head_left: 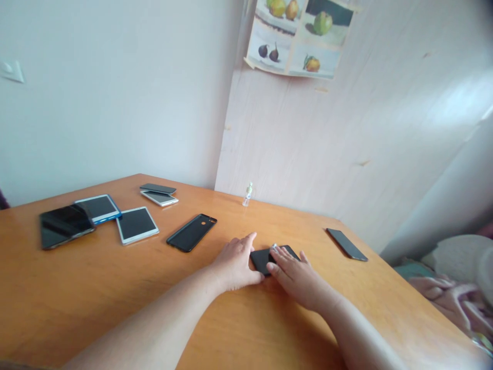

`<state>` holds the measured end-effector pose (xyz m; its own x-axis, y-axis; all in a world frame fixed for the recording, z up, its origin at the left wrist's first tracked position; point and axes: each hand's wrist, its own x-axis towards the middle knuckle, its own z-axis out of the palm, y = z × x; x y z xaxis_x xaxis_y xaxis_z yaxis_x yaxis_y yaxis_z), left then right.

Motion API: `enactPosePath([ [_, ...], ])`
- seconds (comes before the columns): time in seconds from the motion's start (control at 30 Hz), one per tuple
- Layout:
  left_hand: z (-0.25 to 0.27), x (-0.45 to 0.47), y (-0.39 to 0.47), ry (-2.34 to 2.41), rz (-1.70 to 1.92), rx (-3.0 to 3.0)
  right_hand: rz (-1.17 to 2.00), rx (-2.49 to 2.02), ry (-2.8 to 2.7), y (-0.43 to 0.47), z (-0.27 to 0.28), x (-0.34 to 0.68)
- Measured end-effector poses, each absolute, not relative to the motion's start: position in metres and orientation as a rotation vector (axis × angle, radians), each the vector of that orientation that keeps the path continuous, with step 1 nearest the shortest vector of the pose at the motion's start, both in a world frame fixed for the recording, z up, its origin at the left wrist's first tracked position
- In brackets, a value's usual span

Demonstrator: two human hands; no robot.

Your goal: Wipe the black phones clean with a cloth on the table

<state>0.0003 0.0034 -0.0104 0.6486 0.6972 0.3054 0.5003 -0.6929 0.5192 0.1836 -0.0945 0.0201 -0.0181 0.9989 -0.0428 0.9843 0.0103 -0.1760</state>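
A black phone (260, 260) lies flat on the wooden table in front of me. My left hand (236, 264) grips its left end, the thumb at the near edge and the fingers at the far edge. Across the phone's top rests my right hand (295, 272), fingers stretched forward and close together. A small bit of white cloth or wipe (274, 246) peeks out at those fingertips; most of it is hidden beneath them. Left of my hands is an empty black phone case (191, 232) with its inside facing up.
On the table's left lie a dark tablet (65, 226), a blue-edged tablet (100, 206), a white tablet (137, 225), and a white phone (159, 198) partly under a dark phone (157, 188). A small clear bottle (247, 195) stands near the wall. Another dark phone (346, 244) is at right.
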Motion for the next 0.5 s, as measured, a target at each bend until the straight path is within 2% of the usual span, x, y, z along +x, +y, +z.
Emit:
enactPosePath([
  [0.13,-0.011,0.0,0.004,0.952,0.685,2.472,0.124,-2.414,-1.958,-0.086,0.01,0.211],
  [0.37,-0.013,-0.002,0.007,0.967,0.706,2.457,0.384,-1.864,-2.306,-0.11,0.028,0.16],
  [0.5,-0.012,-0.003,0.008,0.991,0.698,2.458,0.325,-2.014,-2.216,-0.106,0.027,0.174],
])
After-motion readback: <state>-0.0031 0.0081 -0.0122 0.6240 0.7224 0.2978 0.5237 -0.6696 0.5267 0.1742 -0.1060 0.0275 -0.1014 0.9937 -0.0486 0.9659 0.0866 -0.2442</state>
